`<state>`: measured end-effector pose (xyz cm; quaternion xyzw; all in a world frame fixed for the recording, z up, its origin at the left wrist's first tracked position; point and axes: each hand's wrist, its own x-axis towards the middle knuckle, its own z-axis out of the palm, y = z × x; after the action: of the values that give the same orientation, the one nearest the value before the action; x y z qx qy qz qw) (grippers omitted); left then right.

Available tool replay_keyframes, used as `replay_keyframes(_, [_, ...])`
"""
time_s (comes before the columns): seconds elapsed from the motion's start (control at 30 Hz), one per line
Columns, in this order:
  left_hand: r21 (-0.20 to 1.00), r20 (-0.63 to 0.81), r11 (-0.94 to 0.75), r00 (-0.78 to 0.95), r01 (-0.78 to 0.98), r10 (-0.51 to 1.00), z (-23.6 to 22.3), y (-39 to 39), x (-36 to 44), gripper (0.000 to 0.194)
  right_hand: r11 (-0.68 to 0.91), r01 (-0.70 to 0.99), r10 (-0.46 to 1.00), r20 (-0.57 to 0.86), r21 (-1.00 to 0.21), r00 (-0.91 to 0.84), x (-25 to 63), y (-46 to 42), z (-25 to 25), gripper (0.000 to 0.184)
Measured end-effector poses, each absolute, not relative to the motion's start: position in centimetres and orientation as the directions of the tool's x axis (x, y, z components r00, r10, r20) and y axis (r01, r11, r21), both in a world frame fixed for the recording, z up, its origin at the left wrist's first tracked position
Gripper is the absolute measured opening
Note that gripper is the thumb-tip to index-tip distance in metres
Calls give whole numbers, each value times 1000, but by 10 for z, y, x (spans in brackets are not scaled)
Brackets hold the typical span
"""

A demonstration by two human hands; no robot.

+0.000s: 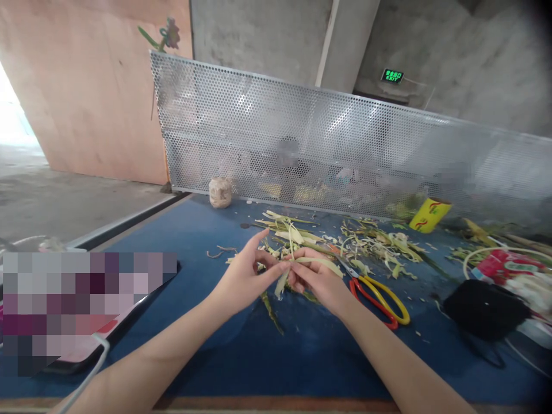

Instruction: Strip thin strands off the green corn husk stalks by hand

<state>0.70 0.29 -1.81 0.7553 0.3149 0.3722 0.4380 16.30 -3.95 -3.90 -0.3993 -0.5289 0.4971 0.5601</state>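
Left hand (250,271) above blue tabletop (190,244), concrete wall (259,34) beyond

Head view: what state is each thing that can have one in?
Left hand: thumb and fingertip closed on the pale strip
Right hand: closed on the same pale strip
Scissors: lying on the blue table, open or shut unclear
Plant trimmings: loose, scattered
Exit sign: lit green
Mesh panel: standing upright

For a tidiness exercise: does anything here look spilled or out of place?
Yes: green and cream plant scraps lie strewn over the blue tabletop before the perforated silver metal screen, untidy because they're scattered rather than gathered.
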Motion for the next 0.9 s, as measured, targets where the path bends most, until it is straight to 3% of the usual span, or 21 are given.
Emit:
replay_keyframes(0.17, [901,250,-410,604,141,757,-20,2,9,76,199,-24,980,199,-980,-26,163,-39,-37,20])
replay_keyframes(0.4, [832,371,-529,540,168,755,-21,6,7,66,166,179,985,156,-970,-69,167,-37,-45,22])
replay_keyframes(0.53, [861,317,-488,595,146,739,-23,2,8,65,217,283,976,208,-934,-64,168,-40,-44,21])
replay_keyframes(0.77, [909,194,-391,686,142,701,-24,-9,11,82,287,228,957,289,-931,-22,163,-39,-43,22])
replay_keyframes(0.9, [889,231,-434,672,148,703,-20,-10,9,72,232,91,971,237,-968,42,168,-35,-41,23])
